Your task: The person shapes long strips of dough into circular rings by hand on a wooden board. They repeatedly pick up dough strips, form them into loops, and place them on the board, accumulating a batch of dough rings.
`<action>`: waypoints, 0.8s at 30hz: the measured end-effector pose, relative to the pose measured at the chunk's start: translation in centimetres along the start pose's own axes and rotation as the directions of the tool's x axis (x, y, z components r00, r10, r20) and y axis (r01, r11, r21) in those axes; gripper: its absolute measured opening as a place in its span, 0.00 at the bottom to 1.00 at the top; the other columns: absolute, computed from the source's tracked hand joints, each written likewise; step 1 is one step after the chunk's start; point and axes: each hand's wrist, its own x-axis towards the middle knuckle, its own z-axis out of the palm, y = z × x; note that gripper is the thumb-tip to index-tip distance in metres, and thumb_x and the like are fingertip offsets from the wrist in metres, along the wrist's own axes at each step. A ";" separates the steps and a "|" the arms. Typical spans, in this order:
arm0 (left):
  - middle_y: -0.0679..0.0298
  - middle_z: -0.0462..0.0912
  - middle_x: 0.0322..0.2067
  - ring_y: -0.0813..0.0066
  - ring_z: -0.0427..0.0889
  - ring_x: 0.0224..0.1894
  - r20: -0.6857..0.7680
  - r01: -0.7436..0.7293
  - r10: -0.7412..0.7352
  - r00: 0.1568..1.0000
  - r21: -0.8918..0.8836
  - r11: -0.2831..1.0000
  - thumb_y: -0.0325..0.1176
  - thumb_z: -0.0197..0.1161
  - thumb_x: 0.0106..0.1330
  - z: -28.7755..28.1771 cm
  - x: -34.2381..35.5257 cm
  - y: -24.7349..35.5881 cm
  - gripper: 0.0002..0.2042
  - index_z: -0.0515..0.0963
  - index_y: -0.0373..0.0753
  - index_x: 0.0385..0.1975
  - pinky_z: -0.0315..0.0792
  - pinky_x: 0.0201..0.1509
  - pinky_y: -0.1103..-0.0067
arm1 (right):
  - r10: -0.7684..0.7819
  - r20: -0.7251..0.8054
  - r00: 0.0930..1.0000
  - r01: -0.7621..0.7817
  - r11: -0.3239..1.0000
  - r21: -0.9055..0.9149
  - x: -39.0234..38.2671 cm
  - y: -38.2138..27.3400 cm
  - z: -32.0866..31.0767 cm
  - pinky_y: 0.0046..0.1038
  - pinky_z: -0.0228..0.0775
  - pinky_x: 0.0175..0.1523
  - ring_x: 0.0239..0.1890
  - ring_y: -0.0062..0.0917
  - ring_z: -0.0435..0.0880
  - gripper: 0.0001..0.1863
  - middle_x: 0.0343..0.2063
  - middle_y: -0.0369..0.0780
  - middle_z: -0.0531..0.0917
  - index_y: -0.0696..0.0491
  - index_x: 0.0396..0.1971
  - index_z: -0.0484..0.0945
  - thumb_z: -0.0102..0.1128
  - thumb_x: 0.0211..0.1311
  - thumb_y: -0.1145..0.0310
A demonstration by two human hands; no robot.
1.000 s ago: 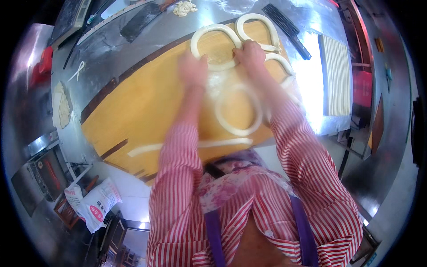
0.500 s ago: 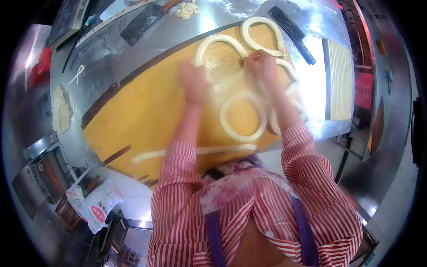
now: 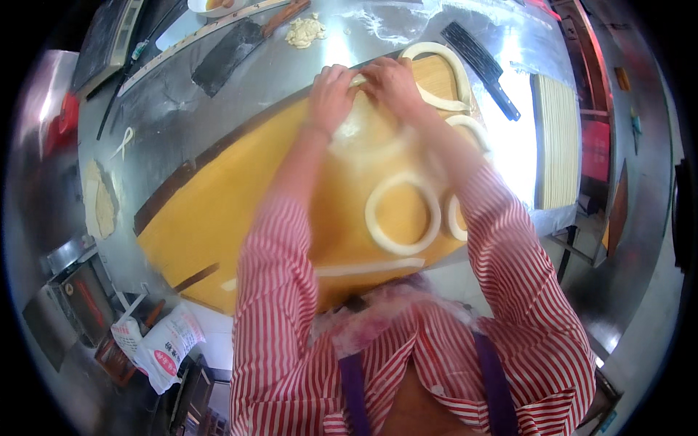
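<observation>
One dough strand (image 3: 358, 80) lies between left grip (image 3: 333, 98) and right grip (image 3: 392, 86), both pinching it over the board (image 3: 240, 196)

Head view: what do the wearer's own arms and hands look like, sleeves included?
The left sleeve and right sleeve are red-and-white striped cloth, both ending well short of the hands. The left hand and right hand are bare, without gloves.
</observation>
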 end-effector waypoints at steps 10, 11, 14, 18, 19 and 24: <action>0.59 0.79 0.41 0.54 0.77 0.46 -0.093 -0.007 0.006 0.996 -0.005 1.000 0.24 0.68 0.56 0.8 -0.4 0.5 0.14 0.81 0.40 0.44 0.71 0.52 0.65 | 0.133 -0.139 0.981 -0.146 0.985 -0.090 -3.4 -0.2 -0.3 0.41 0.60 0.54 0.41 0.35 0.82 0.10 0.32 0.40 0.83 0.50 0.39 0.84 0.63 0.57 0.70; 0.59 0.79 0.41 0.54 0.77 0.46 -0.078 -0.006 0.006 0.997 -0.002 1.000 0.25 0.68 0.56 0.5 -0.3 0.8 0.15 0.81 0.40 0.44 0.71 0.52 0.65 | 0.141 -0.132 0.981 -0.154 0.983 -0.096 -3.6 -0.2 -0.2 0.41 0.60 0.54 0.41 0.35 0.82 0.10 0.32 0.41 0.83 0.50 0.39 0.84 0.63 0.57 0.70; 0.61 0.78 0.37 0.56 0.77 0.44 -0.025 -0.023 0.023 0.999 0.012 1.000 0.29 0.70 0.57 -0.1 0.2 2.1 0.14 0.83 0.43 0.44 0.72 0.49 0.65 | 0.110 -0.208 0.972 -0.119 0.992 -0.034 -3.9 0.0 0.2 0.41 0.60 0.54 0.40 0.36 0.82 0.11 0.32 0.41 0.82 0.51 0.41 0.83 0.62 0.57 0.72; 0.64 0.77 0.34 0.59 0.78 0.42 0.008 -0.011 0.011 1.000 0.082 0.997 0.34 0.71 0.57 0.8 0.4 0.7 0.12 0.84 0.46 0.41 0.73 0.46 0.66 | 0.106 -0.221 0.969 -0.122 0.991 -0.059 -5.3 -0.5 0.1 0.41 0.60 0.53 0.42 0.36 0.81 0.15 0.34 0.41 0.83 0.51 0.46 0.80 0.61 0.56 0.75; 0.64 0.77 0.34 0.60 0.78 0.41 -0.005 -0.014 0.014 1.000 0.080 0.997 0.34 0.71 0.57 1.1 0.3 0.5 0.11 0.85 0.47 0.40 0.73 0.45 0.66 | 0.105 -0.240 0.965 -0.126 0.989 -0.077 -6.0 -0.6 0.2 0.41 0.60 0.53 0.43 0.36 0.81 0.16 0.35 0.41 0.83 0.51 0.47 0.79 0.60 0.56 0.75; 0.63 0.77 0.36 0.60 0.78 0.42 0.009 0.005 -0.005 1.000 0.051 0.999 0.34 0.72 0.57 1.2 0.2 0.0 0.12 0.85 0.47 0.42 0.74 0.46 0.67 | 0.246 -0.149 0.958 -0.261 0.962 -0.087 -9.1 -1.0 -0.6 0.42 0.59 0.56 0.47 0.36 0.80 0.20 0.41 0.42 0.83 0.51 0.51 0.78 0.60 0.55 0.76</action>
